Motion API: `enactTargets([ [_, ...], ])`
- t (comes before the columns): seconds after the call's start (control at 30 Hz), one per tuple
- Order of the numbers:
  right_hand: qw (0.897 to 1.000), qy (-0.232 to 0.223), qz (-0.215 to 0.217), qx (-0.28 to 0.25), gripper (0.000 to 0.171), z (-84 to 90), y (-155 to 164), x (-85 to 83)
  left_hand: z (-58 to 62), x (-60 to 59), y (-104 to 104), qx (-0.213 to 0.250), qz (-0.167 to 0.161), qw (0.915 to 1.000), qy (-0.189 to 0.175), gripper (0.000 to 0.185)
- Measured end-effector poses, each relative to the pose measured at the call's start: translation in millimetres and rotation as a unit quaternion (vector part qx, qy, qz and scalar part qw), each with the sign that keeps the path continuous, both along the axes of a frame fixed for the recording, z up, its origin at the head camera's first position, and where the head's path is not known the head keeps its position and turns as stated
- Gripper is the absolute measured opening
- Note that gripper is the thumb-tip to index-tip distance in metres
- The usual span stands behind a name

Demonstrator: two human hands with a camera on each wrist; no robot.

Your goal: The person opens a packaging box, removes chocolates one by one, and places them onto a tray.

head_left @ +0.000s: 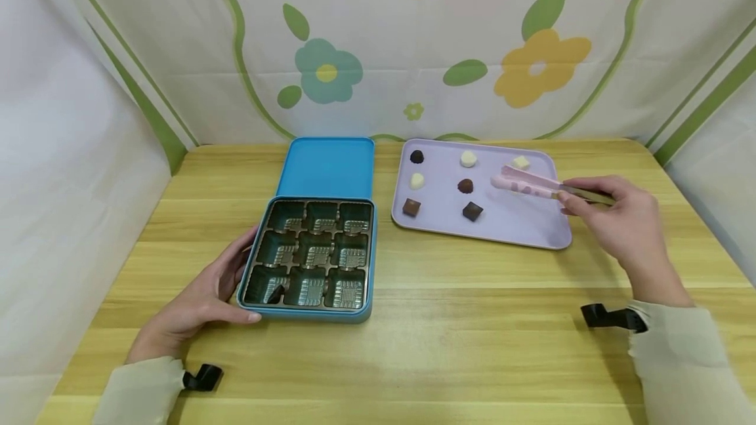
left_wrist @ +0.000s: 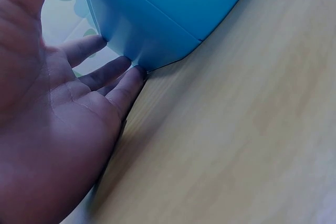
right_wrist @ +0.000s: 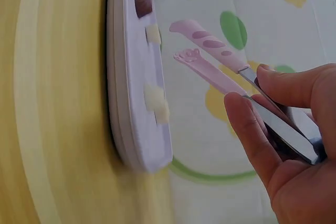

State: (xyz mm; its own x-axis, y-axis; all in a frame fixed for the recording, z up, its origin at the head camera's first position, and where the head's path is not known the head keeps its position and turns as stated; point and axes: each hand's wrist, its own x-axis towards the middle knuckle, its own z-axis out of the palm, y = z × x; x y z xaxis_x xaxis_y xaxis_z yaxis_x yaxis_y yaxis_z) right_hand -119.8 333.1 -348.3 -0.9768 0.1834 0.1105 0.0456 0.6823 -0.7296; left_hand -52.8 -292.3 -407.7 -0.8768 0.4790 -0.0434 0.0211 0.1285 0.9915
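My right hand (head_left: 626, 228) holds a pair of tongs (right_wrist: 262, 114) by the metal part, thumb on one arm and fingers on the other. Their pink, paw-shaped tips stand apart, over the right part of a lilac tray (head_left: 531, 231). On that tray sit several chocolates, among them a dark square (head_left: 472, 211), a brown round one (head_left: 465, 186) and a white square (head_left: 520, 162). At the left, my left hand (head_left: 203, 297) touches a blue tin (head_left: 348, 315), fingertips on its side wall and thumb at the front corner. A dark chocolate (head_left: 275, 294) lies in the tin's front-left compartment.
The tin's blue lid (head_left: 327, 166) lies folded back behind it, hinge side against the tin. A divided brown insert (head_left: 292, 233) fills the tin. Behind the wooden table (head_left: 449, 346) hangs a flowered curtain (head_left: 378, 31). Black straps (head_left: 203, 378) hang at both cuffs.
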Motion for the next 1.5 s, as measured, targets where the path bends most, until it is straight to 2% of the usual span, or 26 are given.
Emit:
enactTargets([
  [0.37, 0.995, 0.071, 0.064, -0.013, 0.026, 2.7, -41, 0.0, -1.3, -1.0, 0, -0.006, 0.003, 1.0, 0.004, 0.134],
  [1.03, 0.996, 0.065, 0.064, -0.006, 0.025, 4.2, -48, 1.2, -0.9, -0.5, 1, -0.012, 0.014, 0.9998, -0.006, 0.135],
  [1.5, 0.994, 0.064, 0.085, -0.031, 0.025, 4.7, -55, 1.4, 0.6, 0.2, 1, 0.0, 0.007, 0.9999, -0.007, 0.134],
])
